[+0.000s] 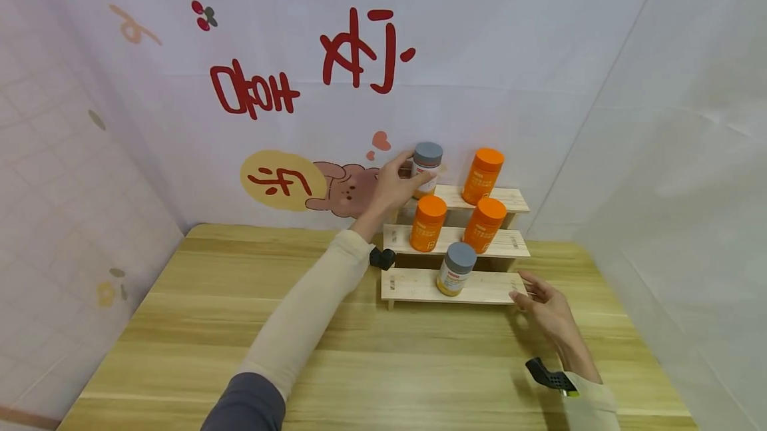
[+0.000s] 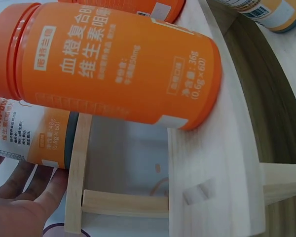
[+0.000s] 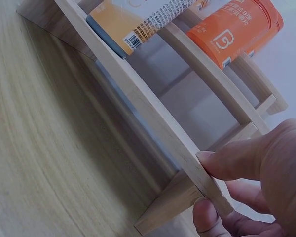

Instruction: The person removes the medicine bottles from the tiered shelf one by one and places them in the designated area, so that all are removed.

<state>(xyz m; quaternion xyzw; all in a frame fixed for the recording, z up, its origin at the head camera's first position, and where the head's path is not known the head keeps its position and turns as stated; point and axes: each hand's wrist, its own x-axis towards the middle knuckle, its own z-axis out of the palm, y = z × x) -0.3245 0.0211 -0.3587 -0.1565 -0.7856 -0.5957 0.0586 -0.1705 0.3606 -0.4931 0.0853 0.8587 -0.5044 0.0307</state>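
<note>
Jar [image 1: 427, 164] is at left end of top tier [image 1: 452, 197], left hand [image 1: 394, 186] gripping its sides. Right hand [image 1: 548, 311] pinches bottom tier [image 1: 415, 282] at its right end. Jar should handle as light, stiff, smooth; grasp round sides, below cap [image 1: 428, 150].

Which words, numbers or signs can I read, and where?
"诺特兰德": orange bottle, left wrist view
"血橙复合": same
"维生素咀嚼": same
"36g (0.6g×60)": same
"ImmPow": bottle in left hand
"维生素C咀嚼片": same
"48g (0.8g×60)": same
"B": nearer orange bottle, right wrist view
Red wall characters: too stylised to read
Remaining print: mostly too small or blurred
</note>
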